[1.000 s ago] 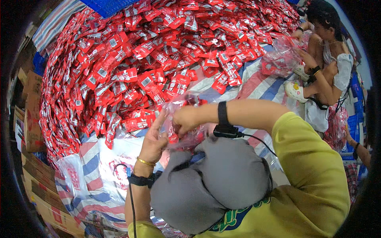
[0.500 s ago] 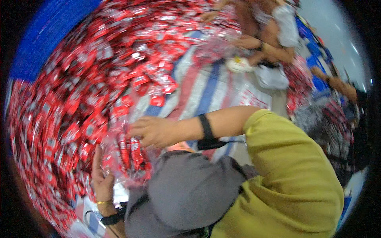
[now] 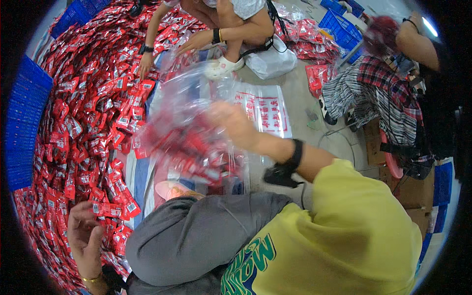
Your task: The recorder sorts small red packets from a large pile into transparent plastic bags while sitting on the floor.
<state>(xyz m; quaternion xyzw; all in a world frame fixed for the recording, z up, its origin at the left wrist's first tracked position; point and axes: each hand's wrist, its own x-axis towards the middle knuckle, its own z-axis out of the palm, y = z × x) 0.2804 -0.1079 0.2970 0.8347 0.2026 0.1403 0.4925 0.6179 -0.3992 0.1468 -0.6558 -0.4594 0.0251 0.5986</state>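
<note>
Currently, the right hand [image 3: 227, 119] is showing blurred, its fingers closing on the upper right part of a clear bag [image 3: 173, 104]; the exact grip is not showing. The bag is holding a load of red packets [image 3: 189, 147] and is hanging in front of the person's grey trousers [image 3: 182, 236], over a striped sheet [image 3: 140, 179]; whether its bottom is touching the sheet, I am unable to tell. The left hand [image 3: 86, 238] is standing well apart at lower left, fingers loosely bent and thumb held away from them, with nothing visible in its grasp; it is hovering over or resting at the near edge of a large pile [image 3: 88, 123] of similar packets. A tall blue basket [image 3: 27, 123] is standing along the left side of the pile, and a second blue crate [image 3: 78, 14] is sitting at its far end. Opposite, a co-worker [image 3: 250, 32] is squatting beside the pile, reaching one arm toward it. A white sack [image 3: 271, 61] is resting near that person, and a flat white bag with red print [image 3: 273, 110] is lying just beyond the right hand.
</note>
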